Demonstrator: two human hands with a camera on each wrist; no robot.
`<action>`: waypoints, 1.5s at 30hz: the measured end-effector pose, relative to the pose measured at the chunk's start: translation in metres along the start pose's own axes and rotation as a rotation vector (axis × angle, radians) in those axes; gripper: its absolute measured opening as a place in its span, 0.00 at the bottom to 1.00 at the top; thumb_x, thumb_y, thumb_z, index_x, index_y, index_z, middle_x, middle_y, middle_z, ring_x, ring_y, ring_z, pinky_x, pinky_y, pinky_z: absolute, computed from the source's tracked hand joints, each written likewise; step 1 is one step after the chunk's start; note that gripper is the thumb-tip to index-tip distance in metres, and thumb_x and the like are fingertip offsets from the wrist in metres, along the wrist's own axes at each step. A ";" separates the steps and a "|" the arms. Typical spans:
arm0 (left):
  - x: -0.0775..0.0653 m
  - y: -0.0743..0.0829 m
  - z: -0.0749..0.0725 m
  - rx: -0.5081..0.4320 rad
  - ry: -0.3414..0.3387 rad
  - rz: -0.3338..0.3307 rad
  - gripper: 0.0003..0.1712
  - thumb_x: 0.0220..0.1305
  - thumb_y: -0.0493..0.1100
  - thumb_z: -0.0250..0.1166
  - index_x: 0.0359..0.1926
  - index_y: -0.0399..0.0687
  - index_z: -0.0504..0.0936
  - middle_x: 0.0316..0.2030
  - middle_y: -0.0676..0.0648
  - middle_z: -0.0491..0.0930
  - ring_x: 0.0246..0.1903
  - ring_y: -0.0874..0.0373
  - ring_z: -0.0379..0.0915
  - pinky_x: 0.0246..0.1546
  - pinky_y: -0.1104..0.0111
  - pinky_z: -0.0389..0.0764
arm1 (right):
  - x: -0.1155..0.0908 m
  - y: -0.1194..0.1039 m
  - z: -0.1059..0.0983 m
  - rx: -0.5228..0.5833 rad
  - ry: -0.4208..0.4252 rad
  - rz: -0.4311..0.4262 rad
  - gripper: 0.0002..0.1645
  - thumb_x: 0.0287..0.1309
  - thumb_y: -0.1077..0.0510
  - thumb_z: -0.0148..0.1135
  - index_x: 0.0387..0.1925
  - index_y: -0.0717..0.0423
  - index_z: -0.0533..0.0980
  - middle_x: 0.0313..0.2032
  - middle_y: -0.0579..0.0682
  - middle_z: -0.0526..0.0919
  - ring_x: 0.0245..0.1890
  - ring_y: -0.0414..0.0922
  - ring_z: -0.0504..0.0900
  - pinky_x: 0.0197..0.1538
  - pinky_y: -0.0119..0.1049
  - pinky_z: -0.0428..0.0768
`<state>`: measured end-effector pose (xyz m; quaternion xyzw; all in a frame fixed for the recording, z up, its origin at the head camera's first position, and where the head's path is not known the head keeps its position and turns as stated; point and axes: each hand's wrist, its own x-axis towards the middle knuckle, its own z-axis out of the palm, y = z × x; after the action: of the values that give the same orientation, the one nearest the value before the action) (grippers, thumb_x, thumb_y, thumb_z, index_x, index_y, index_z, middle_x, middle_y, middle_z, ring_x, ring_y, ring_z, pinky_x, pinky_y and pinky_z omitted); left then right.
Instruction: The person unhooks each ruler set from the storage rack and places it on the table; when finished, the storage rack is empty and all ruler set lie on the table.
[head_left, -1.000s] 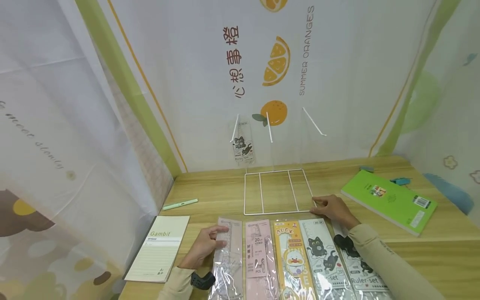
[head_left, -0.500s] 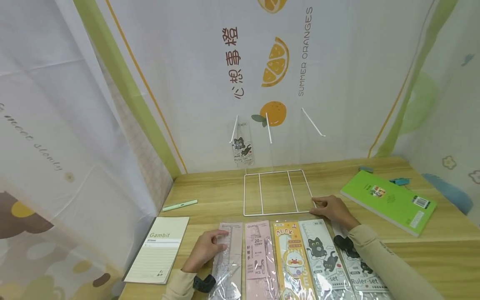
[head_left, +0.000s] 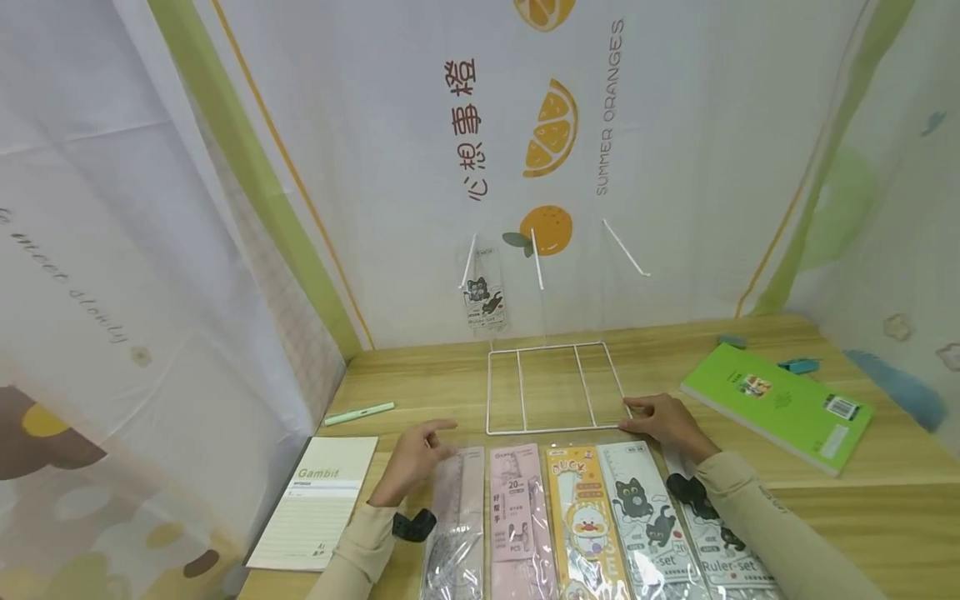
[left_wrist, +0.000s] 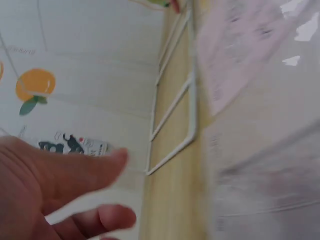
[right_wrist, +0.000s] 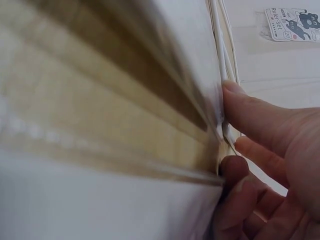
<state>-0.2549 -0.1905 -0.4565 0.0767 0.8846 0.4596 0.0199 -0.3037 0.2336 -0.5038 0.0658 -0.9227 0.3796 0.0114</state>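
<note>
My left hand (head_left: 411,457) hovers at the top of the leftmost pale pink ruler set (head_left: 459,533), thumb and forefinger apart, holding nothing. In the left wrist view its fingers (left_wrist: 85,172) are spread away from the packets. With thumb and fingers, my right hand (head_left: 667,423) pinches the front right corner of the white wire display rack (head_left: 521,392). One black-cat ruler set (head_left: 483,308) hangs at the rack's left hook. Between my arms lie a pink ruler set (head_left: 516,533), a yellow duck ruler set (head_left: 587,525) and two cat ruler sets (head_left: 647,508), the rightmost partly under my right forearm.
A cream notebook (head_left: 315,500) lies at the left, with a light green pen (head_left: 358,413) behind it. On the right lies a green book (head_left: 776,408) beside small teal items (head_left: 798,366). Printed curtains (head_left: 405,167) enclose the table at the back and sides.
My left hand has let go of the leftmost ruler set and lifted slightly up and away. That packet has slid a little toward me. My right hand stays on the rack corner.
</note>
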 end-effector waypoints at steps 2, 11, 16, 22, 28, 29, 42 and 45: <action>0.020 0.006 -0.006 -0.022 0.020 0.029 0.23 0.65 0.32 0.67 0.61 0.39 0.81 0.28 0.47 0.73 0.24 0.60 0.63 0.22 0.72 0.66 | -0.001 0.001 0.001 -0.004 -0.001 -0.003 0.39 0.52 0.50 0.77 0.60 0.68 0.76 0.19 0.43 0.62 0.22 0.41 0.60 0.28 0.33 0.59; 0.105 0.017 -0.016 -0.106 0.061 0.072 0.26 0.71 0.41 0.63 0.69 0.51 0.74 0.59 0.37 0.76 0.42 0.52 0.69 0.36 0.64 0.72 | -0.002 0.003 -0.002 -0.030 0.012 -0.014 0.38 0.52 0.48 0.77 0.59 0.67 0.77 0.30 0.62 0.78 0.26 0.43 0.64 0.31 0.35 0.63; 0.136 0.026 -0.027 -0.113 0.053 0.075 0.30 0.71 0.41 0.64 0.72 0.51 0.70 0.69 0.38 0.66 0.46 0.51 0.67 0.42 0.60 0.74 | 0.000 0.003 -0.001 -0.012 -0.004 -0.021 0.38 0.53 0.48 0.76 0.60 0.66 0.77 0.27 0.58 0.76 0.25 0.43 0.62 0.32 0.34 0.61; 0.163 0.045 -0.042 -0.140 0.052 0.086 0.33 0.70 0.41 0.63 0.74 0.53 0.67 0.74 0.42 0.59 0.55 0.42 0.66 0.55 0.49 0.73 | 0.002 0.004 0.001 -0.013 0.017 0.001 0.38 0.52 0.49 0.77 0.60 0.65 0.77 0.19 0.45 0.62 0.21 0.42 0.58 0.27 0.33 0.58; 0.188 0.061 -0.049 -0.185 0.023 0.092 0.36 0.70 0.39 0.64 0.76 0.53 0.64 0.79 0.44 0.51 0.76 0.43 0.46 0.70 0.47 0.61 | 0.002 0.005 0.002 -0.002 0.017 -0.014 0.38 0.52 0.49 0.77 0.59 0.66 0.78 0.20 0.45 0.68 0.21 0.41 0.61 0.27 0.32 0.61; 0.191 0.064 -0.048 -0.202 0.017 0.092 0.36 0.69 0.39 0.64 0.76 0.53 0.64 0.79 0.45 0.51 0.77 0.44 0.44 0.71 0.46 0.59 | 0.002 0.006 0.002 0.000 0.018 -0.017 0.37 0.52 0.49 0.77 0.59 0.66 0.78 0.20 0.45 0.69 0.21 0.41 0.62 0.27 0.32 0.61; 0.205 0.083 -0.039 -0.341 0.026 0.144 0.33 0.67 0.41 0.67 0.72 0.58 0.71 0.72 0.44 0.63 0.46 0.52 0.62 0.54 0.56 0.66 | 0.002 0.005 0.000 -0.023 0.022 -0.025 0.36 0.52 0.49 0.76 0.59 0.65 0.78 0.17 0.44 0.64 0.20 0.40 0.60 0.26 0.32 0.59; 0.206 0.087 -0.036 -0.331 0.052 0.155 0.34 0.68 0.42 0.68 0.72 0.58 0.71 0.70 0.42 0.66 0.39 0.55 0.63 0.48 0.60 0.66 | 0.001 0.004 0.002 -0.022 0.015 0.008 0.37 0.52 0.48 0.77 0.59 0.64 0.78 0.19 0.45 0.65 0.21 0.42 0.61 0.27 0.33 0.61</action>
<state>-0.4516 -0.1392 -0.3575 0.1283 0.7886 0.6008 -0.0259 -0.3054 0.2350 -0.5078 0.0590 -0.9271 0.3698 0.0175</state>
